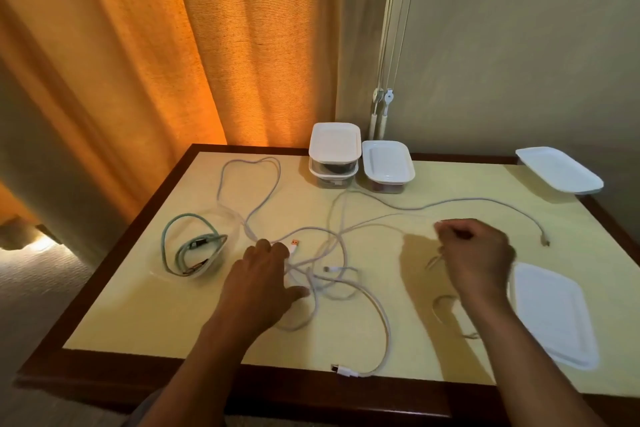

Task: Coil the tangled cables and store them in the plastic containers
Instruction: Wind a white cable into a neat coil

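Loops of tangled white cables (pixel 313 282) sprawled over the middle of your cream-topped, dark-framed desk (pixel 156 315), none of them boxed yet. Your left hand (pixel 266 274) lay flat on the knot, fingers straight and spread, probably pinning it so the strands would not drag. Your right hand (pixel 476 253), blurred, had its fingers curled round one thin strand of the tangle, I judge to draw it free.

At the left stood an open clear plastic tub (pixel 227 215) holding a coiled pale-green cable (pixel 185 216). At the back edge, two stacked white-lidded containers (pixel 334 156) and a third lidded container (pixel 388 166) just beside them showed something dark inside; what, I could not tell. Two loose white rectangular lids, the far lid (pixel 557 168) and the near lid (pixel 550 312), lay to your right, likely set aside for closing tubs later.
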A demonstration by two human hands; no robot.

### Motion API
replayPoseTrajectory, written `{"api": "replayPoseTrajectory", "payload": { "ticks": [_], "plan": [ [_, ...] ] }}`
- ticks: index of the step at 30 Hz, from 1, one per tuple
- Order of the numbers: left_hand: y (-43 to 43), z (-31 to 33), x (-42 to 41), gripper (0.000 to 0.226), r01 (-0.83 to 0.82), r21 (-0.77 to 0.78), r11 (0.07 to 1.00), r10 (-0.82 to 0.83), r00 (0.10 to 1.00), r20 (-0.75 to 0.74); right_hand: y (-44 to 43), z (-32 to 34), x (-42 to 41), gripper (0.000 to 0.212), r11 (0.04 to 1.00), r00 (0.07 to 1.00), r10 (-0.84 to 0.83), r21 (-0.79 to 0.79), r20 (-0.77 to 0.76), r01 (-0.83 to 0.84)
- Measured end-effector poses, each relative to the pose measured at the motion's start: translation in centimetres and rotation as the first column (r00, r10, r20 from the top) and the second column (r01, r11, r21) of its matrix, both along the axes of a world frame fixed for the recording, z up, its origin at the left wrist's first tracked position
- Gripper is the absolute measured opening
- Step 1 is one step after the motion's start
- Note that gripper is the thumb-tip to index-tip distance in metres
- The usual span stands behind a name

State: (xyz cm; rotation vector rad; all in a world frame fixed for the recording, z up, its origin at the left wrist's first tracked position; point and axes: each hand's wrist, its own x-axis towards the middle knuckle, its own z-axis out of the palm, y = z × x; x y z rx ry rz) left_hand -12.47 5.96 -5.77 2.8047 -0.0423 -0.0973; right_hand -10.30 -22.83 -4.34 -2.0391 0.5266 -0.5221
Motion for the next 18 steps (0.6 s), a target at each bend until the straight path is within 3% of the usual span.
{"api": "replayPoseTrajectory", "payload": {
  "ticks": [3,7,10,11,12,14,15,18],
  "plan": [
    [0.2,-1.4,0.9,0.059,-0.07,-0.102,0.992,0.063,0.996,-0.066,-2.5,0.0,-0.2,0.009,0.975,0.975,-0.213,0.08,0.067,0.208],
    [-0.3,-1.1,1.6,0.017,-0.144,-0.244,0.959,0.135,0.989,-0.053,-3.3,0.5,-0.5,0.014,0.922,0.928,-0.354,0.206,0.115,0.326],
    [-0.4,0.5,1.5,0.031,-0.166,-0.364,0.916,0.183,0.983,0.013,-3.4,0.4,-0.5,0.018,0.918,0.929,-0.345,0.253,0.133,0.305],
    [-0.5,1.4,1.4,0.033,-0.183,-0.493,0.851,0.207,0.978,-0.007,-3.3,0.5,-0.6,0.017,0.921,0.931,-0.338,0.255,0.141,0.295],
    [-0.7,2.3,1.4,0.037,-0.217,-0.658,0.721,0.218,0.972,-0.082,-3.2,0.6,-0.6,0.015,0.923,0.931,-0.332,0.256,0.152,0.287],
    [-0.8,3.8,1.4,0.039,-0.3,-0.886,0.352,0.178,0.951,-0.251,-3.3,0.6,-0.6,0.01,0.925,0.926,-0.333,0.253,0.178,0.284],
    [-0.5,4.2,1.7,0.038,-0.319,-0.919,0.234,0.183,0.942,-0.28,-3.6,0.6,-0.5,0.009,0.92,0.919,-0.349,0.255,0.186,0.298],
    [0.6,4.2,2.4,0.026,-0.315,-0.931,0.183,0.3,0.92,-0.252,-5.1,0.4,0.0,0.01,0.873,0.881,-0.436,0.323,0.184,0.365]
  ]
}}
